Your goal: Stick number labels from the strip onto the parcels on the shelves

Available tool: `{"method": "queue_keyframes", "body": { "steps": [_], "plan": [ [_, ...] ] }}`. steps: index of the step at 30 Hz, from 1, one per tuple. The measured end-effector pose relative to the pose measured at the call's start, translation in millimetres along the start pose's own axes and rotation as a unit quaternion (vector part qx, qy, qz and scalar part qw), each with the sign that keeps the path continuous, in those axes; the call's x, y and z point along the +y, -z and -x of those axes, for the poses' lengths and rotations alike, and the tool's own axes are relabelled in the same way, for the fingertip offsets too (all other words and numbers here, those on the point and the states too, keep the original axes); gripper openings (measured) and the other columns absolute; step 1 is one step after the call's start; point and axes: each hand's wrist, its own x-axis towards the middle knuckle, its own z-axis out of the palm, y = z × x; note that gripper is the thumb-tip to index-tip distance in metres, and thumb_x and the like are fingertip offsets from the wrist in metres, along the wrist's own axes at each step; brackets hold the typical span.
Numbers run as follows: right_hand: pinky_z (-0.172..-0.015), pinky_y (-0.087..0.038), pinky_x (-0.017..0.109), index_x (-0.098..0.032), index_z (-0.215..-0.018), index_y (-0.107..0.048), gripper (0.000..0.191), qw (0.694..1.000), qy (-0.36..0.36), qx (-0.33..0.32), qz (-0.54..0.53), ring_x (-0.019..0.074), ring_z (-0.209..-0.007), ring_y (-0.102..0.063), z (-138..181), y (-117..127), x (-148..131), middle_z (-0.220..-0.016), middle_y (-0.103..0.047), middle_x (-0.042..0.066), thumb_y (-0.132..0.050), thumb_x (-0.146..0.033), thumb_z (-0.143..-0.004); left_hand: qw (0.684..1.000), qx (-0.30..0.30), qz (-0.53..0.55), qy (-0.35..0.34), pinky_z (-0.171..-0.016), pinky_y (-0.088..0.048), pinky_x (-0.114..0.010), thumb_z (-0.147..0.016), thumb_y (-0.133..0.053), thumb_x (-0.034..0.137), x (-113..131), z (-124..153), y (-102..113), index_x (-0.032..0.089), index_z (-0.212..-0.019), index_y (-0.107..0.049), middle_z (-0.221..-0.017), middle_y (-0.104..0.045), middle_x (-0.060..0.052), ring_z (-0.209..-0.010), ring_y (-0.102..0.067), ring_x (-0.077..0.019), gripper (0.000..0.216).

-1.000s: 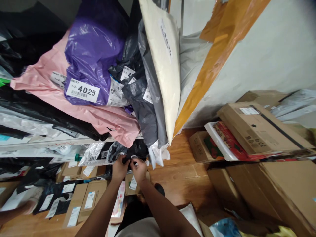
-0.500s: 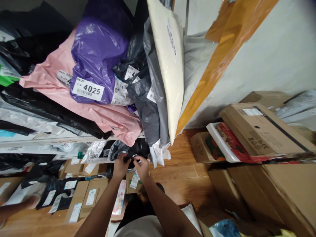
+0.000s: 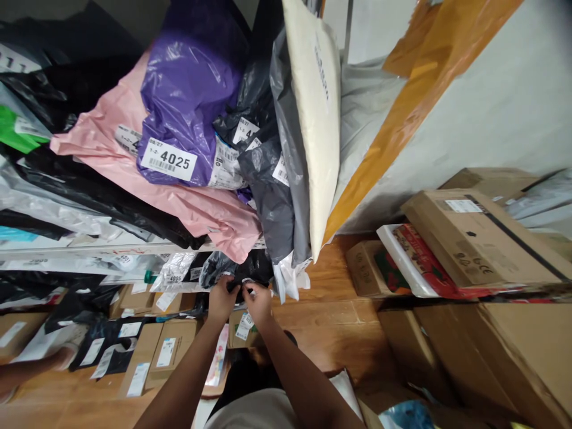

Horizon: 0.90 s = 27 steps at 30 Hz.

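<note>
On my monitor I count: pale wall point(image 3: 504, 89), right side; wood-look floor point(image 3: 330, 325), orange-brown, faintly glossy; shelving point(image 3: 89, 254), white-edged, left side.

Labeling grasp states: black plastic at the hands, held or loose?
Held: the left hand and right hand pinch the black plastic, close together. Sealed or open: cannot tell.

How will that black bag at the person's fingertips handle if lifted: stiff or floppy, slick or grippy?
The black bag will probably sag and fold, since its plastic looks creased and thin. Its sheen suggests a slightly slick surface, so the pinch of the left hand and right hand might slip. Weight is uncertain: the contents are hidden.
</note>
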Motion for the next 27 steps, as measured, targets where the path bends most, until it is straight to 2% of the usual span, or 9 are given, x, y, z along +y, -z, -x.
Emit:
{"method": "queue_keyframes", "body": {
  "steps": [5,8,13,19,24,27],
  "plan": [
    [-0.062,-0.052,0.027,-0.02,-0.071,-0.071,0.015,1.0,-0.012,0.02,0.002,0.0191,-0.064,-0.066,-3,-1,2,-0.07,-0.073,0.005,-0.055,-0.022,-0.073,1.0,-0.012,0.005,-0.006,-0.074,-0.049,-0.029,-0.075,-0.059,0.021,2,0,-1,0.019,-0.09,-0.058,-0.09,-0.071,-0.005,-0.085,-0.067,-0.0212,0.015],
    [-0.061,-0.052,0.026,-0.019,-0.072,-0.07,0.015,0.999,-0.024,0.018,-0.036,0.0178,-0.063,-0.065,-2,-3,7,-0.069,-0.072,0.004,-0.055,-0.022,-0.072,1.0,-0.021,0.012,-0.004,-0.072,-0.049,-0.029,-0.074,-0.059,0.022,2,-1,0,0.019,-0.088,-0.058,-0.088,-0.07,-0.005,-0.084,-0.067,-0.0214,0.015],
    [-0.054,-0.049,0.023,-0.018,-0.074,-0.071,0.017,0.987,-0.083,-0.009,-0.135,0.0146,-0.058,-0.061,-4,-2,17,-0.069,-0.072,0.002,-0.056,-0.024,-0.07,0.998,-0.036,0.043,-0.01,-0.074,-0.048,-0.03,-0.071,-0.059,0.023,0,-4,2,0.019,-0.084,-0.057,-0.084,-0.069,-0.004,-0.082,-0.066,-0.0213,0.014],
    [-0.06,-0.05,0.025,-0.018,-0.07,-0.072,0.015,0.973,-0.141,-0.017,-0.18,0.0154,-0.06,-0.063,-10,0,23,-0.067,-0.072,0.003,-0.059,-0.025,-0.069,0.995,-0.044,0.089,-0.022,-0.075,-0.049,-0.033,-0.067,-0.06,0.025,-5,-10,1,0.021,-0.078,-0.055,-0.079,-0.068,-0.002,-0.08,-0.065,-0.0212,0.013],
    [-0.067,-0.053,0.029,-0.019,-0.073,-0.074,0.015,0.973,-0.137,-0.023,-0.184,0.019,-0.069,-0.067,-7,2,21,-0.073,-0.074,0.004,-0.063,-0.03,-0.071,0.993,-0.047,0.105,-0.024,-0.075,-0.049,-0.034,-0.066,-0.059,0.028,-8,-13,2,0.02,-0.077,-0.056,-0.078,-0.067,-0.002,-0.079,-0.064,-0.0208,0.014],
    [-0.071,-0.053,0.029,-0.021,-0.078,-0.074,0.014,0.983,-0.09,-0.03,-0.159,0.0199,-0.074,-0.068,-3,2,17,-0.081,-0.075,0.003,-0.065,-0.03,-0.072,0.994,-0.038,0.098,-0.022,-0.074,-0.05,-0.034,-0.067,-0.058,0.031,-10,-12,1,0.02,-0.077,-0.056,-0.078,-0.068,-0.002,-0.077,-0.064,-0.0209,0.015]
  ]
}}
